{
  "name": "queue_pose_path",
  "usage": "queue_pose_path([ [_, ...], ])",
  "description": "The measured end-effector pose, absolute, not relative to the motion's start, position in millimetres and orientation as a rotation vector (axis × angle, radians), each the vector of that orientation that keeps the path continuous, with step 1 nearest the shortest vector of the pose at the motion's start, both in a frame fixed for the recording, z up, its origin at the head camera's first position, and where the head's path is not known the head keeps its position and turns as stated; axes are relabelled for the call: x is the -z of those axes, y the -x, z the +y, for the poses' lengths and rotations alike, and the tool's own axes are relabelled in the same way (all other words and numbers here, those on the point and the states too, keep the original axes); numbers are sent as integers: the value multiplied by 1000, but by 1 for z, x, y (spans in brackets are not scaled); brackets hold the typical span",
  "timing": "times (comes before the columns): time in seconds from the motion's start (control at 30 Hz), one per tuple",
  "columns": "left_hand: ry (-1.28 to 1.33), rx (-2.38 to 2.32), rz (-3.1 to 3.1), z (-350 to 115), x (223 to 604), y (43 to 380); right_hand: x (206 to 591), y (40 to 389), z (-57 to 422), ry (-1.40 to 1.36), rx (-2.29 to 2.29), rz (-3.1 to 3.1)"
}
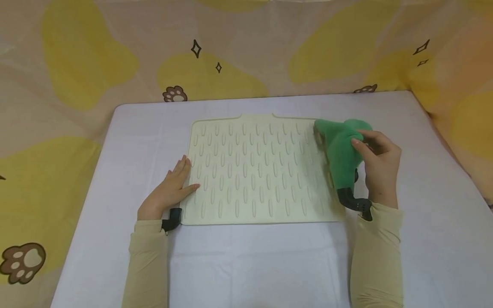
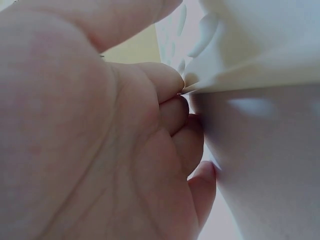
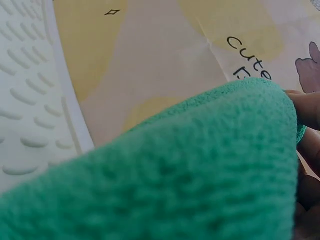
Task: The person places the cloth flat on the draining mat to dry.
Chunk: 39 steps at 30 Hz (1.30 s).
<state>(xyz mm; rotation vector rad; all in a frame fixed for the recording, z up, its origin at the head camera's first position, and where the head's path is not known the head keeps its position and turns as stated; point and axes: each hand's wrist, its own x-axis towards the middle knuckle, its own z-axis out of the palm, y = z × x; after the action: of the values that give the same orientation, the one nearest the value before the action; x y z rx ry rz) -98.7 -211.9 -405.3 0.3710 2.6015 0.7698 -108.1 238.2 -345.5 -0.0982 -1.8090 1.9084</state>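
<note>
One green cloth (image 1: 340, 158), one mat (image 1: 254, 171) and one table (image 1: 246, 256) show, with two hands and two beige sleeves (image 1: 148, 265). A black fitting (image 1: 174, 219) sits at each wrist, making two. The cloth is plain, soft and fuzzy, with a fine towel-like pile and a rounded corner; it hangs in loose folds from the right hand (image 1: 380, 162), in front of the mat's right edge and top right corner. Whether it touches the mat, I cannot tell. The right hand pinches it between thumb and fingers. The left hand (image 1: 169, 188) is spread open, gripping nothing, its fingers nearly straight against the mat's left edge and its thumb reaching over the surface. The mat is pale cream, with rows of raised oval ridges and a tab at the far side. Behind, one patterned sheet (image 1: 277, 42) bears yellow patches, three paw prints (image 1: 23, 263) and several sparkles (image 1: 196, 48).
</note>
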Motion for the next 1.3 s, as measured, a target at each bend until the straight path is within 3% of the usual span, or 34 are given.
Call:
queue_pose_path([
  [1.3, -342, -741, 2616, -212, 407, 99, 328, 95, 201, -231, -2038, -1815],
])
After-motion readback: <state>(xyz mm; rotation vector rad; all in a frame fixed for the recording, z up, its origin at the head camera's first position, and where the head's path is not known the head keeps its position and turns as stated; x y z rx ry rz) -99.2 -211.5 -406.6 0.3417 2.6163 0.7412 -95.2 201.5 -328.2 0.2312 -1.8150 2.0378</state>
